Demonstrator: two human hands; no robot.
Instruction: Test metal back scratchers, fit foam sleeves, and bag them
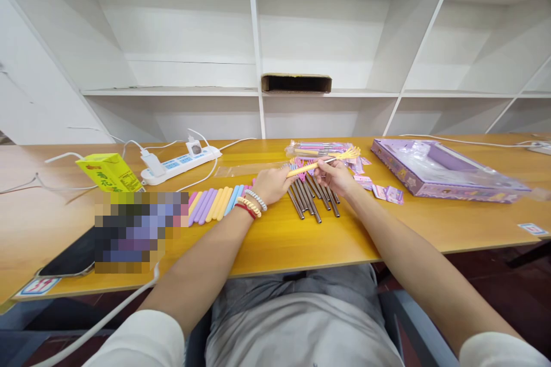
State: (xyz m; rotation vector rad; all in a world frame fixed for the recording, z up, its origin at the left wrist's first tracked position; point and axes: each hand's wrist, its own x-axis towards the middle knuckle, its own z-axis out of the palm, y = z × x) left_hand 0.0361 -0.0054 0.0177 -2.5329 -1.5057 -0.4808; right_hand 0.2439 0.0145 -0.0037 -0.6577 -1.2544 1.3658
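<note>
Between my two hands is a yellow back scratcher [303, 169] with a claw-shaped head pointing right. My left hand [272, 184] is closed around the end of its yellow handle. The fingers of my right hand [334, 176] pinch the metal shaft just below the claw. Several metal rods [310, 202] with pink, purple and blue claw heads lie on the table beneath my hands. Left of my left wrist, a row of loose handle sleeves [215, 205] in purple, yellow, blue and pink lies side by side.
Behind the rods lie clear-wrapped back scratchers [316, 148]. Small printed cards [388, 194] and a purple open box [456, 188] are to the right. On the left are a power strip [183, 165], a yellow-green drink carton [109, 173] and a phone [66, 253]. White shelves stand behind.
</note>
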